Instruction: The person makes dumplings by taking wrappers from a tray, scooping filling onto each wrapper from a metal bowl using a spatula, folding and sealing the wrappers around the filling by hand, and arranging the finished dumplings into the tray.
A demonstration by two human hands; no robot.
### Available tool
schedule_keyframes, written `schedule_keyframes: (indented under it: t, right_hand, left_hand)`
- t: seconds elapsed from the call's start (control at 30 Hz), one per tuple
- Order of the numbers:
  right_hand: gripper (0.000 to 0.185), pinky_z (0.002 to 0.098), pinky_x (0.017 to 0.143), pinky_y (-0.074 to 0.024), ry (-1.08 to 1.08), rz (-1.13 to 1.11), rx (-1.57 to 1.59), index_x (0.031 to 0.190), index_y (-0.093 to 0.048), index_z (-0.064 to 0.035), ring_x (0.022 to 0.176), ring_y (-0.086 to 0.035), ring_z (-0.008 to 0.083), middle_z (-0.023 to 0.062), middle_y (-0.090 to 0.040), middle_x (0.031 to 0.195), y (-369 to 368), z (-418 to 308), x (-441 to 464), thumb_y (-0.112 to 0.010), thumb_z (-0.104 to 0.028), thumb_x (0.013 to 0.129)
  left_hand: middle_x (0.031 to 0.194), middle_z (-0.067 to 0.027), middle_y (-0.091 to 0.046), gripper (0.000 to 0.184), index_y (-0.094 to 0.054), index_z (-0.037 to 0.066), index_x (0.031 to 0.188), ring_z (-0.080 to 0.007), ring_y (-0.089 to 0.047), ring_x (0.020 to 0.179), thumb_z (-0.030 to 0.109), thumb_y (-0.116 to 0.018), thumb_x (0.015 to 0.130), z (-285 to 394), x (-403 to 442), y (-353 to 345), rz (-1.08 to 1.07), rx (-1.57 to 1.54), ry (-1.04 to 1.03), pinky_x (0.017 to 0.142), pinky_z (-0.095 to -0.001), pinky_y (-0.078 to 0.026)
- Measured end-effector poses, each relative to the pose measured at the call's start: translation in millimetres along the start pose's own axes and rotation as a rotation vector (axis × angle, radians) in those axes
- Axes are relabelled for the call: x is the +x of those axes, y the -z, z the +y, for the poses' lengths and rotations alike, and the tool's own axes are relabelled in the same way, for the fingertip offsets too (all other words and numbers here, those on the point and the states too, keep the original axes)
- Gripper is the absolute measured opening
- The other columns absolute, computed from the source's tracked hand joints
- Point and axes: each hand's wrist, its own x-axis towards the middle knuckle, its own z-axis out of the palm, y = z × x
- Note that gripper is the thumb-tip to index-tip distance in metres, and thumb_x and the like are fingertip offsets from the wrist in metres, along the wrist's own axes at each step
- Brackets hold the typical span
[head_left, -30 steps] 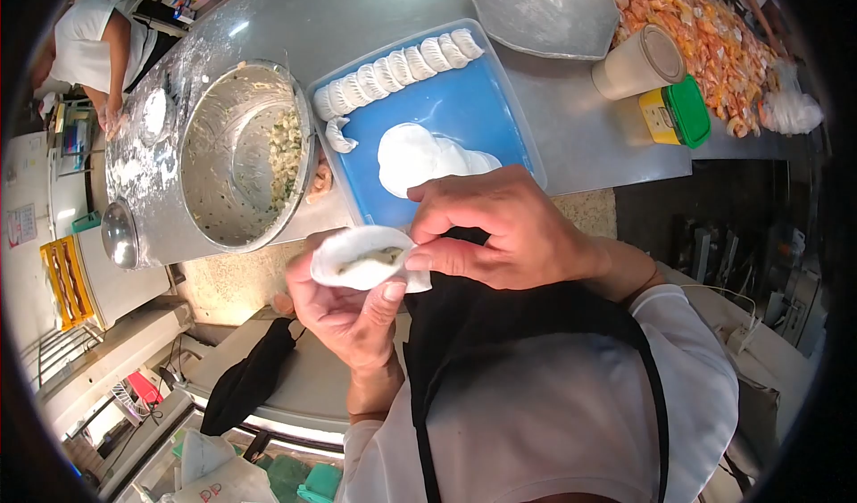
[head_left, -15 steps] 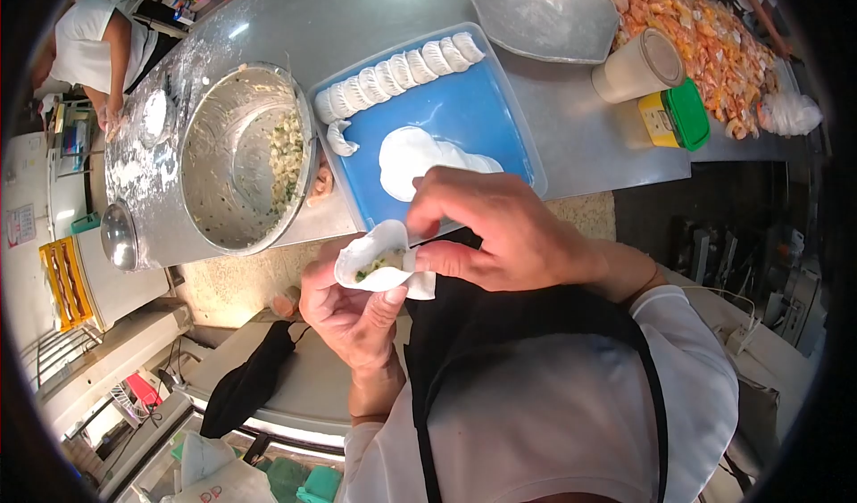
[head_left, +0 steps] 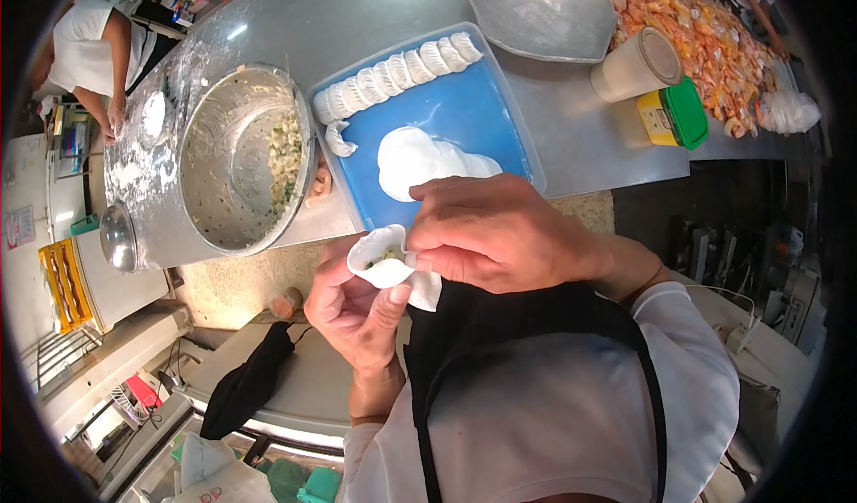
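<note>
My left hand [head_left: 357,311] cradles a dumpling [head_left: 384,260], a white dough wrapper folded up around a chopped filling with green bits. The thumb presses the wrapper's near side. At its right edge my right hand [head_left: 504,235] is closed in a pinch on the dough; part of its fingertips is hidden. A white dough flap [head_left: 425,290] hangs below the pinch. Beyond the hands, a blue tray [head_left: 473,101] holds a row of pleated dumplings [head_left: 397,76], a single curved dumpling [head_left: 340,138] and overlapping round wrappers [head_left: 411,159].
A large steel bowl [head_left: 201,159] with filling stands left of the tray. Flour [head_left: 134,174] dusts the steel table. A metal pan [head_left: 540,12], a beige container [head_left: 636,67], a green-lidded tub [head_left: 687,115] and a heap of orange pieces [head_left: 687,39] lie right. Another person [head_left: 94,43] works far left.
The wrapper's rim has drawn in, so less filling shows. Both hands have shifted slightly right, and the other person's hands at far left have moved.
</note>
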Motion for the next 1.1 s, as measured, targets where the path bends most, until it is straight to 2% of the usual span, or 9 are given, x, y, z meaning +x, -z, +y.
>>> schedule_keyframes:
  t: [0.17, 0.43, 0.5, 0.57, 0.63, 0.73, 0.83, 0.97, 1.1]
  right_hand:
    - [0.021, 0.0456, 0.099, -0.0555, -0.178, 0.020, 0.065, 0.095, -0.064, -0.0030, 0.079, -0.066, 0.0294, 0.0084, -0.067, 0.087, 4, -9, 4, -0.080, -0.010, 0.083]
    - [0.020, 0.0464, 0.100, -0.0554, -0.051, 0.020, 0.056, 0.094, -0.065, -0.0041, 0.077, -0.066, 0.0288, 0.0075, -0.066, 0.082, 1, -3, 2, -0.081, -0.012, 0.083]
    - [0.018, 0.0422, 0.078, -0.0513, 0.044, 0.032, 0.024, 0.091, -0.063, -0.0036, 0.078, -0.064, 0.0298, 0.0089, -0.063, 0.084, -3, 2, 2, -0.076, -0.015, 0.087]
    - [0.019, 0.0405, 0.068, -0.0493, 0.082, 0.031, 0.013, 0.090, -0.061, -0.0033, 0.079, -0.062, 0.0304, 0.0097, -0.062, 0.085, -4, 3, 2, -0.073, -0.018, 0.089]
    - [0.019, 0.0413, 0.068, -0.0494, 0.064, 0.016, 0.029, 0.091, -0.061, -0.0032, 0.080, -0.062, 0.0306, 0.0098, -0.062, 0.085, -2, 1, 3, -0.073, -0.018, 0.089]
    - [0.017, 0.0416, 0.069, -0.0494, -0.118, 0.010, 0.069, 0.090, -0.061, -0.0034, 0.080, -0.062, 0.0304, 0.0095, -0.062, 0.085, 4, -8, 7, -0.072, -0.017, 0.090]
    - [0.022, 0.0467, 0.100, -0.0548, -0.109, -0.030, 0.045, 0.096, -0.066, -0.0042, 0.077, -0.066, 0.0286, 0.0072, -0.066, 0.085, 6, -6, 7, -0.081, -0.010, 0.082]
    - [0.022, 0.0468, 0.101, -0.0542, -0.001, -0.044, 0.008, 0.095, -0.066, -0.0040, 0.078, -0.066, 0.0297, 0.0075, -0.065, 0.085, 3, -4, 6, -0.081, -0.010, 0.081]
    - [0.018, 0.0463, 0.100, -0.0547, 0.026, -0.076, 0.024, 0.094, -0.066, -0.0038, 0.078, -0.065, 0.0301, 0.0084, -0.064, 0.084, 2, 1, 8, -0.079, -0.011, 0.083]
  left_hand:
    - [0.119, -0.0176, -0.063, 0.044, -0.061, -0.001, 0.122, -0.0221, -0.063, 0.107, 0.008, -0.082, 0.084, 1, -2, 1, -0.011, -0.039, 0.029, 0.094, -0.0346, -0.050]
    - [0.119, -0.0185, -0.063, 0.043, -0.060, -0.001, 0.121, -0.0221, -0.063, 0.106, 0.007, -0.082, 0.084, 1, -3, -5, 0.044, -0.038, 0.004, 0.093, -0.0343, -0.050]
    - [0.119, -0.0188, -0.063, 0.043, -0.060, -0.002, 0.120, -0.0221, -0.063, 0.106, 0.007, -0.082, 0.084, 1, -3, -2, 0.027, -0.025, 0.017, 0.093, -0.0343, -0.050]
    - [0.120, -0.0190, -0.063, 0.043, -0.060, -0.002, 0.120, -0.0220, -0.063, 0.106, 0.007, -0.082, 0.084, 1, -4, -1, 0.012, -0.021, 0.043, 0.093, -0.0344, -0.050]
    - [0.120, -0.0189, -0.063, 0.043, -0.060, -0.003, 0.120, -0.0219, -0.063, 0.106, 0.007, -0.082, 0.084, 1, -5, 0, 0.015, -0.050, 0.055, 0.094, -0.0344, -0.050]
    - [0.119, -0.0187, -0.063, 0.043, -0.060, -0.004, 0.120, -0.0215, -0.063, 0.105, 0.007, -0.082, 0.085, 1, -5, 0, 0.003, -0.060, 0.044, 0.094, -0.0344, -0.050]
    - [0.118, -0.0183, -0.063, 0.042, -0.060, -0.004, 0.119, -0.0210, -0.064, 0.103, 0.007, -0.081, 0.085, -1, -3, 0, -0.007, -0.058, 0.026, 0.093, -0.0338, -0.050]
    - [0.112, -0.0160, -0.063, 0.042, -0.059, -0.004, 0.118, -0.0211, -0.062, 0.100, 0.011, -0.079, 0.085, 3, -3, -8, 0.090, -0.037, 0.042, 0.094, -0.0353, -0.048]
    - [0.115, -0.0180, -0.063, 0.037, -0.059, -0.006, 0.116, -0.0203, -0.064, 0.101, 0.004, -0.079, 0.086, 2, -3, -5, 0.068, -0.033, 0.049, 0.090, -0.0320, -0.052]
